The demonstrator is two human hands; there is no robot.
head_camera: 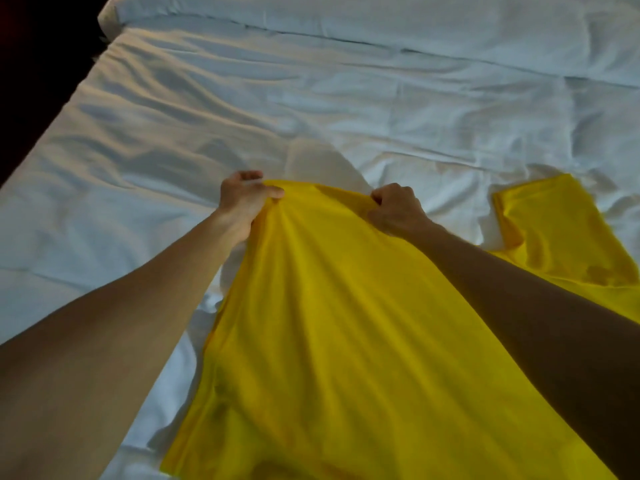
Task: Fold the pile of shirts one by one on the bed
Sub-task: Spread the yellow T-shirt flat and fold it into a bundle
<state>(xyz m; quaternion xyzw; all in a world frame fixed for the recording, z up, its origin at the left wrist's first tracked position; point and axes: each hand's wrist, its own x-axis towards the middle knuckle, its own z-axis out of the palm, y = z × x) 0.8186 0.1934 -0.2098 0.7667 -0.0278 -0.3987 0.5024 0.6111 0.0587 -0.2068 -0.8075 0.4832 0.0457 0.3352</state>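
A yellow shirt (332, 334) stretches from the bottom of the view up the middle of the white bed (242, 109). My left hand (242, 202) pinches the shirt's far edge at its left corner. My right hand (394, 209) grips the same edge about a hand's width to the right. Between the two hands the cloth is lifted off the sheet and hangs in folds toward me. One yellow sleeve (554, 230) lies flat on the bed to the right. No other shirts are in view.
The white sheet is wrinkled across the bed. A pillow or folded cover (381, 15) runs along the far edge. The bed's left edge (65, 109) borders dark floor. A pale bulge (322, 168) shows just beyond the shirt's lifted edge.
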